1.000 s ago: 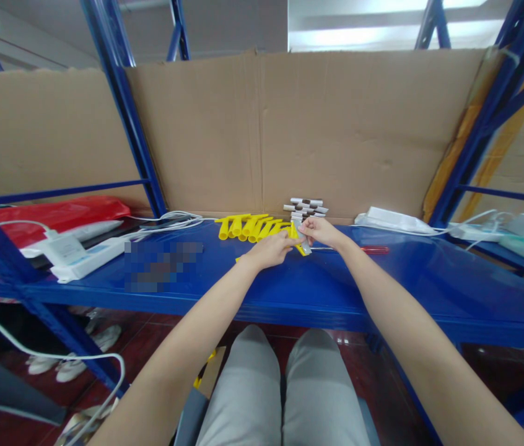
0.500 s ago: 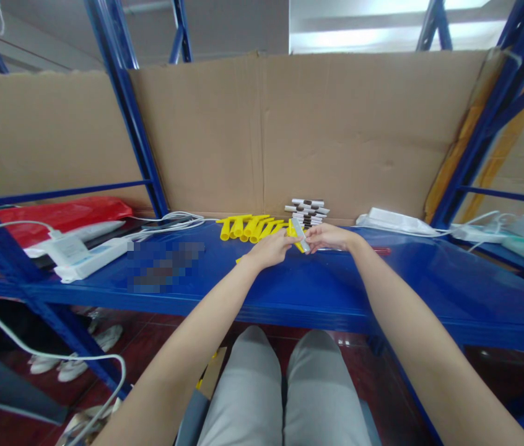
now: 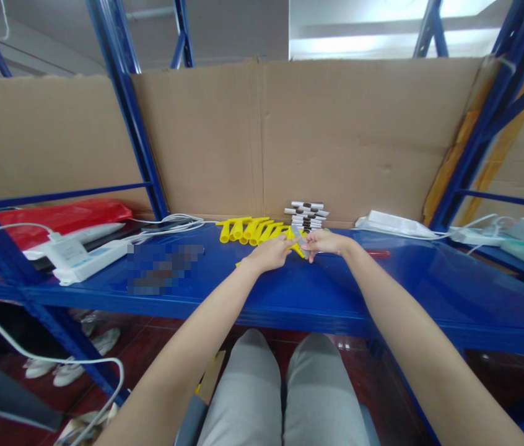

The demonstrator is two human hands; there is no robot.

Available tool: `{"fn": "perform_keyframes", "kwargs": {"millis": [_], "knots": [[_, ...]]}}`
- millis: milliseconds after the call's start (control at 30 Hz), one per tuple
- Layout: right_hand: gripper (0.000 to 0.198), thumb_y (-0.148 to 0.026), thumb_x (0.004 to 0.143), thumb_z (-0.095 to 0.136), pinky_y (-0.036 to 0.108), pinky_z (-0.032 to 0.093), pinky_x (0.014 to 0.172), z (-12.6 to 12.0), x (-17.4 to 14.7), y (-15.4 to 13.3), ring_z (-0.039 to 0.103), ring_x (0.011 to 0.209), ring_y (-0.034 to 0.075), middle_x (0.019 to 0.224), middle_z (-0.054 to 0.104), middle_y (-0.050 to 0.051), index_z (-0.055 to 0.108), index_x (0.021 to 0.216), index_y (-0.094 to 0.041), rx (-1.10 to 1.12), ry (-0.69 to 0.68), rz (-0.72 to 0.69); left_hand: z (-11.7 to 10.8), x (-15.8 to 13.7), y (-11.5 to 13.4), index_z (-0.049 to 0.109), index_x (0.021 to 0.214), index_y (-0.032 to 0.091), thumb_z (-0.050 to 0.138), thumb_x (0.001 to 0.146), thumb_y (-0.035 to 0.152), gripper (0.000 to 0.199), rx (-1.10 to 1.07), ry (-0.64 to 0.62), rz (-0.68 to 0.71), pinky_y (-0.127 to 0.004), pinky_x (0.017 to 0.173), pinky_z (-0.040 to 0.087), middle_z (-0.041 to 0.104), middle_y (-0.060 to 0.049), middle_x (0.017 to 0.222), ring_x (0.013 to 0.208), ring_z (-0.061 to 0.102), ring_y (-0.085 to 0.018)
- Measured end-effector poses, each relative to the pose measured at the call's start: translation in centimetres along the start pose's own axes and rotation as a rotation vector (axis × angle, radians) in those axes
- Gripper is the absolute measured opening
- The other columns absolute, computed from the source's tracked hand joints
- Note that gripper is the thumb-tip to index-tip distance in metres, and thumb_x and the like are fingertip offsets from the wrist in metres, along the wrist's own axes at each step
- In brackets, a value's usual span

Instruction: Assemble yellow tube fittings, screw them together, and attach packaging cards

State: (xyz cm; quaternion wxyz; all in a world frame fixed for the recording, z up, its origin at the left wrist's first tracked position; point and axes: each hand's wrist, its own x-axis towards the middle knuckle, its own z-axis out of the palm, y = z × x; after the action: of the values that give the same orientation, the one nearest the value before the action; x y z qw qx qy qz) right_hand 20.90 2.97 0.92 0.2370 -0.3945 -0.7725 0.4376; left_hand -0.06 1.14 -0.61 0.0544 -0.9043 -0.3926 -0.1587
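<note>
Over the blue shelf, my left hand (image 3: 271,252) is closed with its fingertips around a yellow plastic piece (image 3: 298,249), partly hidden by the fingers. My right hand (image 3: 322,242) pinches the lower end of a narrow grey-white strip (image 3: 297,235), which lies slanted against the yellow piece. How the two join is too small to make out. Left of them, several yellow tube-shaped pieces with handles (image 3: 240,231) lie in a row. Just behind my right hand is a stack of white sticks with dark middle bands (image 3: 307,212).
A red-handled tool (image 3: 378,253) lies right of my right hand. White power strips (image 3: 95,257) and cables are at the left, and a white box (image 3: 396,223) at the back right. Cardboard (image 3: 336,136) walls the back; blue posts (image 3: 134,124) frame the shelf. Someone's shoes (image 3: 69,371) show below.
Both hands stay together with the yellow piece and the strip. My right hand has shifted slightly left and down, with a fingertip now lower. The view has tilted a little.
</note>
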Motion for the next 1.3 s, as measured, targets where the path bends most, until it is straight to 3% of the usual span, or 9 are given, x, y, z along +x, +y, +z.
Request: {"fn": "perform_keyframes", "kwargs": {"millis": [200, 600, 833, 1000, 1300], "knots": [[0.031, -0.038, 0.076, 0.079, 0.023, 0.052, 0.057, 0.1, -0.1, -0.2, 0.059, 0.05, 0.01, 0.057, 0.064, 0.001, 0.062, 0.063, -0.016, 0.029, 0.015, 0.011, 0.0, 0.0, 0.1, 0.041, 0.152, 0.027, 0.042, 0.098, 0.023, 0.054, 0.017, -0.014, -0.005, -0.041, 0.1, 0.048, 0.062, -0.013, 0.13, 0.112, 0.063, -0.026], [0.029, -0.033, 0.077, 0.08, 0.021, 0.05, 0.05, 0.1, -0.3, -0.1, 0.059, 0.047, 0.01, 0.055, 0.064, 0.001, 0.062, 0.063, -0.016, 0.047, 0.072, 0.1, -0.3, -0.2, 0.8, 0.035, 0.155, 0.027, 0.035, 0.099, 0.023, 0.056, 0.058, -0.071, -0.044, -0.045, 0.097, 0.049, 0.056, -0.016, 0.136, 0.11, 0.064, -0.03], [0.035, -0.04, 0.068, 0.087, 0.021, 0.053, 0.052, -0.2, -0.4, 0.1, 0.062, 0.049, 0.011, 0.059, 0.068, 0.002, 0.063, 0.064, -0.015, 0.129, 0.024, 0.114, -0.5, -0.3, 1.0, 0.04, 0.152, 0.029, 0.036, 0.098, 0.022, 0.054, 0.078, -0.066, -0.036, -0.042, 0.097, 0.049, 0.059, -0.014, 0.131, 0.11, 0.064, -0.028], [0.032, -0.039, 0.073, 0.084, 0.019, 0.052, 0.053, -0.6, -0.3, 0.7, 0.065, 0.054, 0.011, 0.064, 0.069, 0.003, 0.063, 0.07, -0.016, 0.141, -0.006, 0.15, -0.6, -0.2, 1.1, 0.041, 0.152, 0.028, 0.036, 0.099, 0.021, 0.054, 0.058, -0.067, -0.03, -0.042, 0.098, 0.048, 0.06, -0.014, 0.13, 0.111, 0.064, -0.028], [0.01, -0.017, 0.084, 0.069, 0.023, 0.053, 0.061, -0.6, -0.2, 0.7, 0.065, 0.064, 0.012, 0.073, 0.068, 0.001, 0.059, 0.084, -0.019, 0.322, 0.052, 0.135, -0.7, -0.4, 1.3, 0.04, 0.152, 0.03, 0.035, 0.099, 0.022, 0.054, 0.101, -0.063, -0.015, -0.04, 0.099, 0.048, 0.059, -0.012, 0.132, 0.113, 0.063, -0.027]]}}
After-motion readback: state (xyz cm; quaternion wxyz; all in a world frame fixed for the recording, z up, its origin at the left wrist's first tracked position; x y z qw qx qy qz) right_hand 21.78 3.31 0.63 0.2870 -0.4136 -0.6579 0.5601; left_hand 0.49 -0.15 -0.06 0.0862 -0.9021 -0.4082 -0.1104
